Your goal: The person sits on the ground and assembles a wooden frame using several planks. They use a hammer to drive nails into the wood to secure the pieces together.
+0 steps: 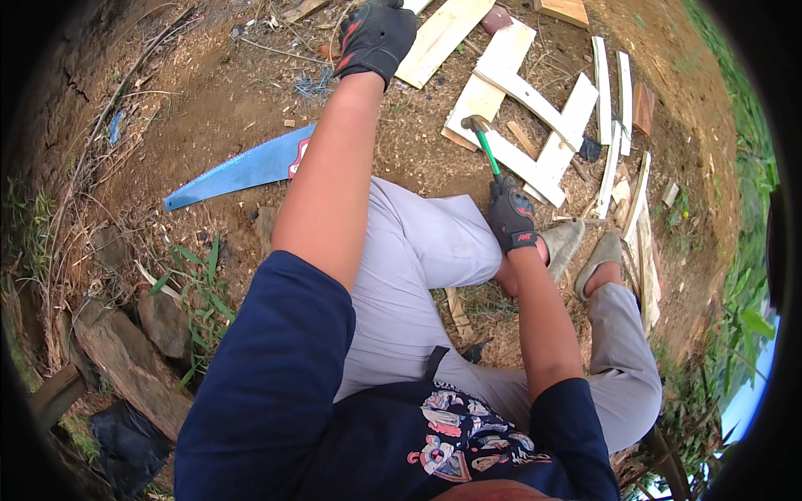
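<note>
My right hand [511, 215], in a black glove with white markings, is wrapped round the green handle of a hammer [485, 147]. The dark hammer head lies over a pale wooden board [493, 79]. Stretched toward the upper edge, my left hand [376, 37] wears a black and red glove and looks curled closed; its fingers are partly cut off, and anything in them is hidden. Just right of it lies another pale board [443, 37]. A handsaw with a blue blade [238, 173] rests on the soil, its handle end hidden behind my left forearm.
Crossed pale planks [568, 125] lie beyond my right hand, with thin strips [625, 100] farther right. A reddish wood block [561, 10] sits at the top. Blue tangled string [315, 83] is near my left wrist. Rocks [125, 359] and a black plastic bag [125, 447] are at lower left.
</note>
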Available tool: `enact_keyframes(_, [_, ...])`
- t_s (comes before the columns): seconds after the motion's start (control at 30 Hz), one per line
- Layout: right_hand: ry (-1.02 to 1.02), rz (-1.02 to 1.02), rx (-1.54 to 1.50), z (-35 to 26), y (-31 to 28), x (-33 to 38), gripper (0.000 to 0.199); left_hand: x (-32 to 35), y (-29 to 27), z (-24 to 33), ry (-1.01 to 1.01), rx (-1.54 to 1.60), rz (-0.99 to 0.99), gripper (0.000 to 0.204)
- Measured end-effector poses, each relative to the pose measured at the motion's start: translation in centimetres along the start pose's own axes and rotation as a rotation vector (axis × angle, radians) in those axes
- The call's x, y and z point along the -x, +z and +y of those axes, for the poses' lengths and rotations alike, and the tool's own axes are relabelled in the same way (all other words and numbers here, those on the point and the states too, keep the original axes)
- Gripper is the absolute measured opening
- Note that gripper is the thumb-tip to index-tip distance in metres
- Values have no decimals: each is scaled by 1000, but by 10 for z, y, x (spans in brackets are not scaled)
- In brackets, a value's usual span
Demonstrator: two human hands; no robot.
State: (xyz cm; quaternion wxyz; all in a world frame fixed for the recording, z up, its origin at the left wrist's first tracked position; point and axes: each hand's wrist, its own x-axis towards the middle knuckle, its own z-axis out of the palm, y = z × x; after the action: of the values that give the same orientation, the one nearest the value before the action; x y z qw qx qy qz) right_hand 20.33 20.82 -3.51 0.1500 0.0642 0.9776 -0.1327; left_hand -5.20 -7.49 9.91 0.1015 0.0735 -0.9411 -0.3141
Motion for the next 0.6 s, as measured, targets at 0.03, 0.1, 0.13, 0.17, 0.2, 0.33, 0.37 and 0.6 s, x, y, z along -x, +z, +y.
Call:
enact_keyframes(0.03, [-2, 26, 12, -2, -1, 3, 44, -2, -1, -7, 28, -50, -33, 30])
enact_keyframes(0.1, [-70, 68, 24, -1, -8, 2, 43, -1, 3, -15, 68, 11, 84, 27])
enact_keyframes(0.13, [-60, 86, 29, -4, -15, 3, 42, -1, 4, -19, 55, 28, 115, 27])
enact_keyframes(0.17, [-50, 103, 35, -8, -21, 5, 41, -1, 3, -25, 43, 44, 146, 27])
enact_keyframes(0.2, [-41, 120, 40, -10, -24, 6, 41, -2, 1, -32, 29, 60, 177, 27])
enact_keyframes(0.33, [47, 189, -130, -23, -42, 12, 39, -10, -27, -39, -94, 120, 141, 33])
enact_keyframes(0.37, [3, 220, -126, -21, -35, 10, 40, -14, -28, -48, -79, 171, 191, 39])
enact_keyframes(0.6, [35, -6, -15, -18, -13, 5, 40, -6, -54, -68, -140, -50, 33, 40])
